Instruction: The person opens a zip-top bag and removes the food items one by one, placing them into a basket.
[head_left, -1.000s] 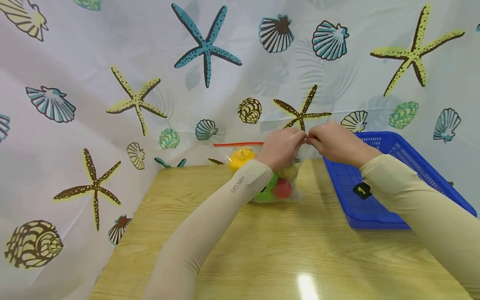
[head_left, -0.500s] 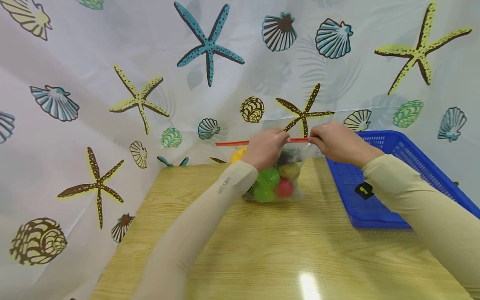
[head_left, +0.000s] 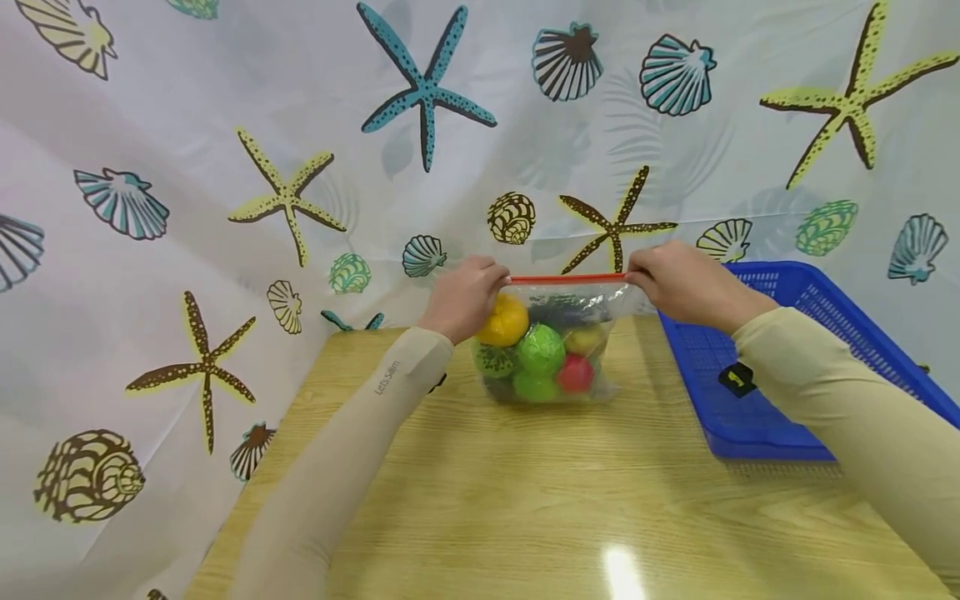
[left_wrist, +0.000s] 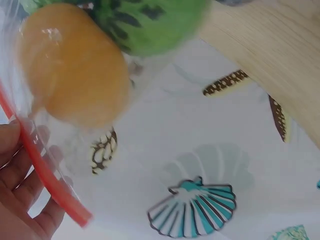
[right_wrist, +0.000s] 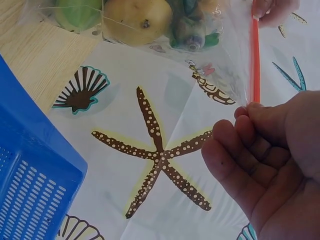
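Note:
A clear zip bag [head_left: 551,398] with a red seal strip [head_left: 566,279] stands upright on the wooden table. Through its plastic show an orange-yellow fruit [head_left: 505,321], green round ones [head_left: 541,350], a red one [head_left: 575,373], a yellowish one [head_left: 585,339] and dark pieces near the top. My left hand [head_left: 467,296] pinches the strip near its left end; in the left wrist view the thumb and fingers lie on either side of the red strip [left_wrist: 47,177]. At the right end, my right hand [head_left: 667,279] pinches the bag's top corner between thumb and fingers.
A blue perforated plastic basket [head_left: 750,446] stands at the table's right, under my right forearm. Behind the table [head_left: 480,500] hangs a white sheet [head_left: 450,200] printed with shells and starfish.
My left hand has moved left along the red strip, from beside my right hand toward the bag's left end, uncovering the strip and the fruit. My right hand stays at the right corner.

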